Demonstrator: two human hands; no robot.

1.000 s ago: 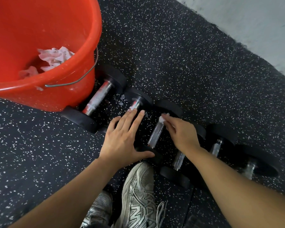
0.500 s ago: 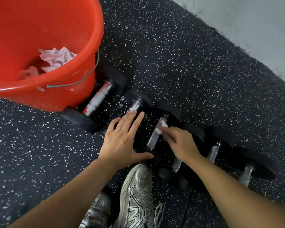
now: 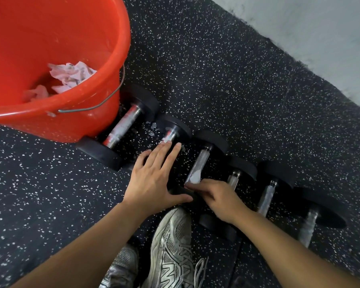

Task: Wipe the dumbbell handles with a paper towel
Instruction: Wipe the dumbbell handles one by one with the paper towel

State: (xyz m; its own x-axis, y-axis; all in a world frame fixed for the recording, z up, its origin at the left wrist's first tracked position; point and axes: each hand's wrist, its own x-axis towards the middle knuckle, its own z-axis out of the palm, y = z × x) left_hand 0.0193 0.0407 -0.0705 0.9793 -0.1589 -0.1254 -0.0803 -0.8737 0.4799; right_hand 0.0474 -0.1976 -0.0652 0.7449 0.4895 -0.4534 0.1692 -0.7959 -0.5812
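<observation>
Several black dumbbells with metal handles lie side by side on the speckled rubber floor. My right hand [image 3: 218, 201] pinches a small white paper towel wad [image 3: 195, 176] against the near end of the third dumbbell's handle [image 3: 201, 161]. My left hand [image 3: 154, 177] lies flat with fingers spread over the second dumbbell [image 3: 173, 129], covering most of its handle; its thumb reaches toward the third dumbbell's near weight. The first dumbbell [image 3: 123, 125] lies against the bucket.
A large red bucket [image 3: 104, 80] with crumpled used paper towels [image 3: 71, 76] inside stands at the upper left. More dumbbells [image 3: 267, 195] extend to the right. My grey sneakers [image 3: 170, 244] are just below the hands. A pale wall [image 3: 320, 23] borders the mat at the upper right.
My right hand has slid the paper towel down the third dumbbell's handle, from its far end to its near end. My left hand has stayed in place.
</observation>
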